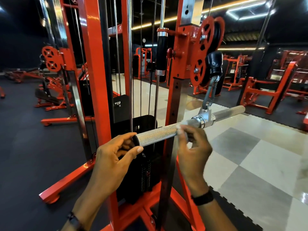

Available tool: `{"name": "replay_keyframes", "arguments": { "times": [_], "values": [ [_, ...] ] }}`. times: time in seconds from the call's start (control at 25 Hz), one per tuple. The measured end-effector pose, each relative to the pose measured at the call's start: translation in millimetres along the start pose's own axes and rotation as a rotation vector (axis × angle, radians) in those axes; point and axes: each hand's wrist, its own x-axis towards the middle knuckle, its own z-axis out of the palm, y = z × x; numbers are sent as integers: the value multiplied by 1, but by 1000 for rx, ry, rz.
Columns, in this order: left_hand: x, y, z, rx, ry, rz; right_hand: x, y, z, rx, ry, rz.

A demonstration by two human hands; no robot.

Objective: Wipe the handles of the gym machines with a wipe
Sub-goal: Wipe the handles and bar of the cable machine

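The knurled steel bar handle (156, 134) hangs from the cable, running from near-left up to far-right, its near end cupped in the left hand's (113, 157) curled fingers while the right hand (191, 147) pinches a white wipe (180, 129) against mid-bar, nearer the unwiped far half.

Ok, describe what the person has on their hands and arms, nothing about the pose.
Both hands are bare, with no gloves. The forearms in view are bare too, so no sleeves show. The right hand has a black band round its wrist, like a watch or fitness strap. The left hand has a dark band on its wrist, partly cut off at the frame's bottom edge.
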Motion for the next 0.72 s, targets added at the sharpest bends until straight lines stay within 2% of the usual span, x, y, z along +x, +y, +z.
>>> {"name": "replay_keyframes", "arguments": {
  "times": [0.16,0.28,0.56,0.72],
  "values": [
    [1,0,-5,-18,-30,-16,-53,-57,22,123,-255,-137],
    [0,3,-8,-18,-39,4,-50,-63,21,143,-311,-174],
    [-2,0,-2,-25,4,29,37,19,-32,-206,81,-28],
    [0,-2,-2,78,1,82,35,29,-26,-164,56,21]
  ]
}}
